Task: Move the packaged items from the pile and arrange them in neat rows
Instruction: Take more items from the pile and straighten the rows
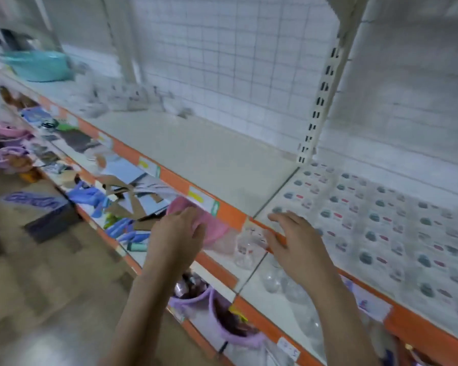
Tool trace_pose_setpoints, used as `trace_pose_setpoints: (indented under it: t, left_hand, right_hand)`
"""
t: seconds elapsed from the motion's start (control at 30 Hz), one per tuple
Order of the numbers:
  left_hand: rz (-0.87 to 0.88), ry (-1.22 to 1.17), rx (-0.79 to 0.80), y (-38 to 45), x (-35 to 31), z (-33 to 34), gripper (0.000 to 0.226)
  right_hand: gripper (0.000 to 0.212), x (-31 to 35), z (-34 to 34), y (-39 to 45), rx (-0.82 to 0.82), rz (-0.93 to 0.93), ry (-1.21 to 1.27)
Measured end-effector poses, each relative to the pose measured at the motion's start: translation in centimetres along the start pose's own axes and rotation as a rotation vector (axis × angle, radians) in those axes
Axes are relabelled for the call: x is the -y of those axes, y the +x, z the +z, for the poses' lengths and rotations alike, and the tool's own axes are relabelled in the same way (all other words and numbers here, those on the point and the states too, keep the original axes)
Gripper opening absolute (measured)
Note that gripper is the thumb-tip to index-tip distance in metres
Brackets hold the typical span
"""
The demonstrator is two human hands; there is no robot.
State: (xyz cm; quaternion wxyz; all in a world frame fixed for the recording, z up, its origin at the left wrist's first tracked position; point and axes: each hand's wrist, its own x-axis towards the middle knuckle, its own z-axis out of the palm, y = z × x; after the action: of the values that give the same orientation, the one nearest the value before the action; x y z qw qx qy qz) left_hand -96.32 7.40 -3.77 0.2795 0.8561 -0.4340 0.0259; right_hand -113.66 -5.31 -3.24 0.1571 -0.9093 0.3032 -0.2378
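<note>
Packaged items (381,223) lie in neat rows across the right-hand section of the upper shelf (209,159), small clear packs with dark and red spots, blurred; a loose pile of clear packs (132,99) sits far back on the left of the same shelf, near a teal tub (40,66). Your right hand (294,241) hovers at the orange shelf edge (228,215) beside the nearest row, fingers spread and straight, holding nothing. Your left hand (180,233) is out in front of the lower shelf, fingers loosely curved, over a pink item (209,225); you can't tell whether it touches. Lilac baskets (222,318) sit below, blue gloves (90,196) to the left
</note>
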Motion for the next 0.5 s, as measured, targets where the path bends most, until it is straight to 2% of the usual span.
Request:
trace_pose_setpoints:
  t: [0.13,0.33,0.5]
  left_hand:
    - [-0.139,0.009,-0.084,0.7,9.5,-4.6,0.015]
    - [-0.293,0.04,-0.166,3.0,20.6,-7.4,0.021]
    - [-0.317,0.099,-0.16,7.6,29.4,-8.4,0.025]
  right_hand:
    - [0.032,7.7,6.2,5.3,0.104,-0.079,0.018]
    - [0.031,15.6,14.3,13.3,0.206,-0.194,0.055]
    - [0.032,20.6,21.3,20.3,0.236,-0.235,0.108]
